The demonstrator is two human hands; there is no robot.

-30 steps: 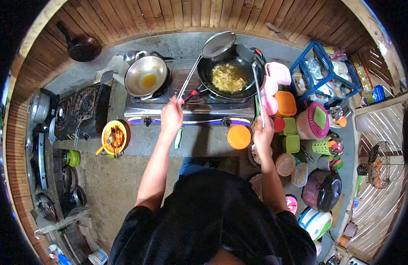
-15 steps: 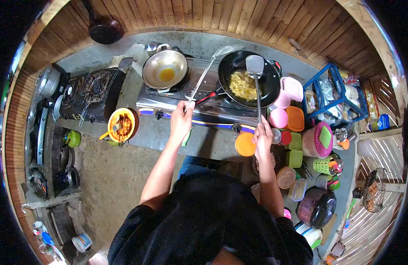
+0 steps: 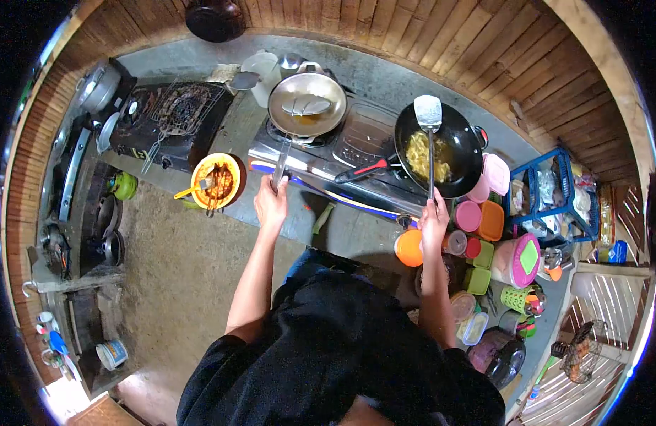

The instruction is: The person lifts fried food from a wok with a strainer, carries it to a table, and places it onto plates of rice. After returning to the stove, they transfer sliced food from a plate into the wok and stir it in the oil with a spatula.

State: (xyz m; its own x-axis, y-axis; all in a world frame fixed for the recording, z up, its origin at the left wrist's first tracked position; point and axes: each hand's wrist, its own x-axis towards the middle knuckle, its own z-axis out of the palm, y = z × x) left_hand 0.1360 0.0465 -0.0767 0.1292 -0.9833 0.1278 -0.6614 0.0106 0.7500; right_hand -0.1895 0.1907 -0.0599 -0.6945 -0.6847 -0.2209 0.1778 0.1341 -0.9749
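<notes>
My left hand (image 3: 271, 204) is closed round the handle of a long strainer (image 3: 306, 106), whose round head is over the silver pan (image 3: 328, 128) on the left burner. A little yellow liquid shows in that pan. The spatula (image 3: 428, 112) is in my right hand (image 3: 434, 216), its blade raised above the dark wok (image 3: 464, 145). Yellowish pieces of food (image 3: 421, 150) lie in oil in the wok, on the stove's right side.
A yellow bowl (image 3: 215, 181) with reddish sauce and a brush stands left of the stove (image 3: 299, 167). Pink, orange and green containers (image 3: 477, 281) crowd the right side, near a blue rack (image 3: 551, 192). A charred grill (image 3: 179, 113) is at the left.
The strainer has moved left from beside the wok to over the silver pan. The spatula came up from the wok's right edge and now points away from me. The view has shifted and turned.
</notes>
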